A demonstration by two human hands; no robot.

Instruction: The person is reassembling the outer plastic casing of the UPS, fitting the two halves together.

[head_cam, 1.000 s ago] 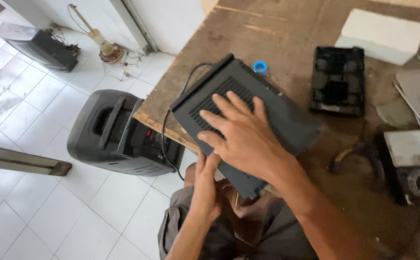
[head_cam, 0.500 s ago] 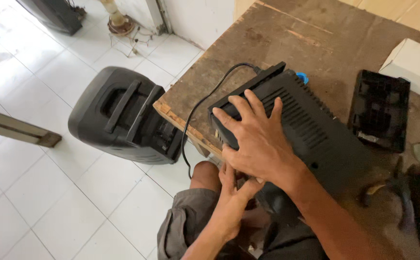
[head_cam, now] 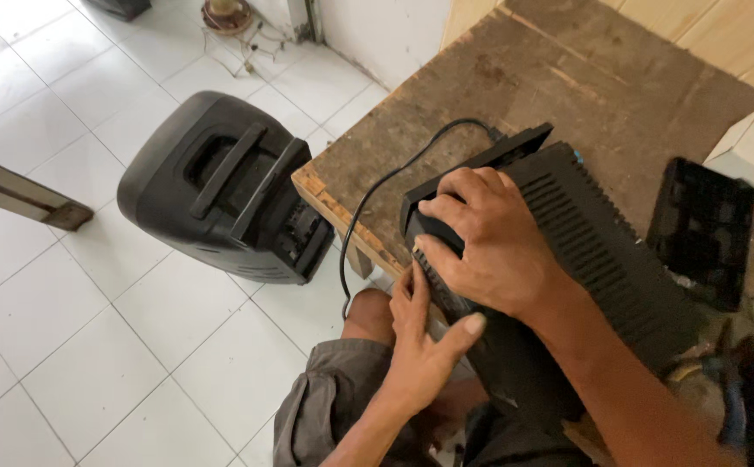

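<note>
The black box (head_cam: pixel 602 259) with slots on top lies at the near edge of the wooden table (head_cam: pixel 515 95), partly hanging over toward the person's lap. The right hand (head_cam: pixel 498 242) is spread flat on top, fingers curled over the front corner, pressing down. The left hand (head_cam: pixel 420 346) is open and pushes up against the front face from below. It looks hard, stiff and rather heavy, so gripping both sides seems best. A black cord (head_cam: pixel 377 199) runs from it off the table. A big black speaker (head_cam: pixel 221 199) lies on the white floor nearby.

Worn wooden table (head_cam: pixel 498 95) under black vented box (head_cam: pixel 602 251)
</note>
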